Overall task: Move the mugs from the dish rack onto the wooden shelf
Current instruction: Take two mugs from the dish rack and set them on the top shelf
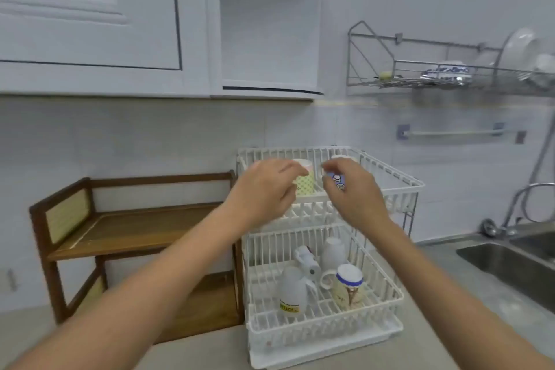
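Observation:
A white two-tier dish rack (399, 182) stands on the counter. In its top tier my left hand (264, 189) curls around a mug with a green dotted pattern (305, 183). Beside it, my right hand (353, 192) closes on a white mug with blue swirls (338, 183), which is mostly hidden by the fingers. Both mugs are still inside the top tier. Behind them a plain white mug (342, 157) peeks out. The lower tier holds several mugs, among them a blue-rimmed one (348, 285) and a white one with a yellow label (289, 294). The wooden shelf (129, 219) stands just left of the rack.
A steel sink (507, 261) with a faucet (531, 189) is set into the counter at the right. A wall-mounted metal rack (420, 81) with plates and bowls hangs above it. White cabinets (90, 39) hang overhead. The wooden shelf has a lower board (207, 303).

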A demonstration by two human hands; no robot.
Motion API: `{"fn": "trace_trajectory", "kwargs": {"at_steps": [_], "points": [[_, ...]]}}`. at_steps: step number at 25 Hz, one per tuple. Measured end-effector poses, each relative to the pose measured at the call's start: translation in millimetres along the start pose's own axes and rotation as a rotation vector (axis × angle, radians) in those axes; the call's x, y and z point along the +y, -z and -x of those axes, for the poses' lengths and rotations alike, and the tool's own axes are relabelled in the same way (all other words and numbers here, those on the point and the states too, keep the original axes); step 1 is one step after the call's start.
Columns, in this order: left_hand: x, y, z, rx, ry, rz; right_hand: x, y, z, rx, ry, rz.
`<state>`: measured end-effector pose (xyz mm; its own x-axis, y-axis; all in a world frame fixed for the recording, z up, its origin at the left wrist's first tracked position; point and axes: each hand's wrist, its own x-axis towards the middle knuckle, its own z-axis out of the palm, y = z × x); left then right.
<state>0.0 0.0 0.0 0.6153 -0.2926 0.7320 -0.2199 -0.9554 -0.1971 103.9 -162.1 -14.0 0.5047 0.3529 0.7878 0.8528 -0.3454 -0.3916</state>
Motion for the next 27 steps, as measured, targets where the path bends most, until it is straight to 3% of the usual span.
{"fn": "trace_trajectory", "kwargs": {"at_steps": [4, 8, 11, 16, 19, 22, 27], "points": [[-46.6, -34.9, -60.4, -0.359, -0.036, -0.308, 46.9, 0.0, -65.9, -0.349, -0.099, 0.441], [-67.4, -90.3, -94.5, -0.664, -0.385, -0.696, 89.0, -24.9, -103.7, -0.633, 0.221, 0.991], [-79.3, -122.5, -113.7, -0.762, -0.55, -0.888, 115.2, -42.5, -124.7, -0.789, 0.47, 1.201], [-96.8, -159.5, -119.8, -0.745, -0.783, -1.112, 142.2, -77.7, -137.6, -1.026, 0.678, 1.541], [-104.2, -164.4, -121.5, -0.705, -0.83, -1.063, 146.7, -92.4, -138.8, -1.028, 0.731, 1.638], [-110.5, -160.6, -117.7, -0.619, -0.753, -1.015, 143.3, -92.8, -138.7, -0.96, 0.746, 1.623], [-102.0, -120.4, -120.1, -0.47, -0.322, -0.754, 120.2, -57.7, -135.1, -0.688, 0.478, 1.43]]}}
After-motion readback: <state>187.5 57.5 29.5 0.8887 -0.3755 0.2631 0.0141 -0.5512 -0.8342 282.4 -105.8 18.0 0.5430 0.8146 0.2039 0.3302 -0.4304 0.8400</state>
